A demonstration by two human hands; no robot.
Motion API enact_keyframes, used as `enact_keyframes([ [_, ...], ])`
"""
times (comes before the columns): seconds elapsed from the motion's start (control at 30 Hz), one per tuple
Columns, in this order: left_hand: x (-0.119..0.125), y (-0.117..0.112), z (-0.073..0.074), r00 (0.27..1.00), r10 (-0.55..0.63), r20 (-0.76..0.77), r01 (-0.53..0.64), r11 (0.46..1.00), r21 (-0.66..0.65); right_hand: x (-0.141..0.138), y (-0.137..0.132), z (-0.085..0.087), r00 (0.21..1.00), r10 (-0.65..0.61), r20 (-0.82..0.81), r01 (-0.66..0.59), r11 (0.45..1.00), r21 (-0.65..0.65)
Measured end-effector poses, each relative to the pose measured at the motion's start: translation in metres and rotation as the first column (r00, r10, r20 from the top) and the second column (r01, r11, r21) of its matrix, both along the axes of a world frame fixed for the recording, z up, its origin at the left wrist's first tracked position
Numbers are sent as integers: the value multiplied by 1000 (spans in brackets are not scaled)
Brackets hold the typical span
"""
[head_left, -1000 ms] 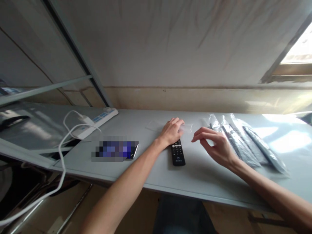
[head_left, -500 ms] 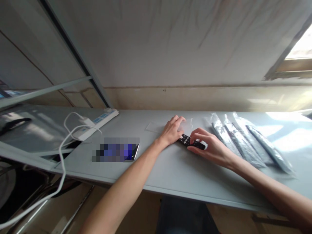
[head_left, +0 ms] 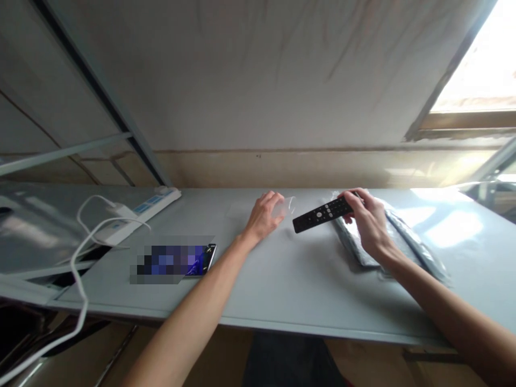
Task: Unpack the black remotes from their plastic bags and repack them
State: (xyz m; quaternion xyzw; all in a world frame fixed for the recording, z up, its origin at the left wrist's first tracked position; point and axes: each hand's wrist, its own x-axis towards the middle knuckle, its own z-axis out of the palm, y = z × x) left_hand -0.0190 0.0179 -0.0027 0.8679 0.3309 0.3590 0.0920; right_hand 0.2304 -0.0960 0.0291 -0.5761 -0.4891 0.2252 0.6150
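Note:
My right hand (head_left: 367,217) grips a black remote control (head_left: 320,215) by one end, thumb on top. The remote is lifted above the table, its buttons facing up and its other end pointing left. On the left, my left hand (head_left: 264,215) has its fingers curled round a clear plastic bag (head_left: 288,206), which shows between fingertips and thumb. Much of that bag is hard to see against the table. Under and behind my right hand lie several remotes in clear plastic sleeves (head_left: 415,242), partly hidden by the hand and forearm.
A phone (head_left: 201,260) with a partly blurred screen lies on the grey table (head_left: 282,290) to the left. Further back is a white power strip (head_left: 139,215) with a plug and a white cable (head_left: 80,285) hanging over the front edge. A wall stands behind.
My right hand has lifted the remote off the table and moved right and up with it. The remote has turned. My left hand stays by the plastic bag; the view has shifted right.

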Motion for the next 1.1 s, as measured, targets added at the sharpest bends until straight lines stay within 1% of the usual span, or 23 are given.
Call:
enact_keyframes([
  [0.03,0,0,0,1000,0,-5,0,1000,2,4,2,-2,998,-33,-55,35,999,26],
  [0.1,1,-1,-1,1000,-2,-14,2,1000,7,13,6,-8,985,-77,-154,84,996,38],
  [0.17,2,-1,-2,1000,-7,-23,8,1000,15,21,11,-15,962,-121,-245,130,991,20],
  [0.23,2,-1,-2,999,-15,-34,16,1000,23,28,16,-19,947,-150,-284,154,988,-7],
  [0.33,2,0,-2,999,-23,-44,24,999,33,33,20,-24,955,-157,-250,157,987,-19],
  [0.4,3,-1,-2,998,-27,-51,28,999,33,32,20,-26,962,-152,-226,154,988,-9],
  [0.53,9,-10,-3,995,-51,-83,53,998,23,19,15,-26,974,-144,-177,145,989,-5],
  [0.67,18,-23,-3,987,-55,-152,58,998,16,0,6,-19,981,-168,-93,167,986,-16],
  [0.73,20,-27,-2,979,-48,-200,51,999,10,-9,1,-14,990,-139,-40,137,990,-43],
  [0.83,22,-33,2,961,-33,-273,38,999,13,-22,-6,-12,999,16,28,-14,996,-87],
  [0.93,25,-37,5,950,-53,-309,70,997,45,-33,-11,-18,978,202,53,-193,971,-139],
  [1.0,27,-39,5,944,-96,-315,119,991,55,-37,-12,-23,960,280,29,-273,950,-154],
  [1.03,28,-40,5,944,-117,-310,140,989,54,-37,-12,-24,957,290,13,-285,947,-150],
  [1.07,29,-41,5,945,-129,-299,152,987,53,-35,-11,-26,963,270,2,-267,954,-139],
  [1.1,29,-41,5,950,-130,-285,150,987,52,-33,-10,-26,975,224,-5,-223,967,-121],
])
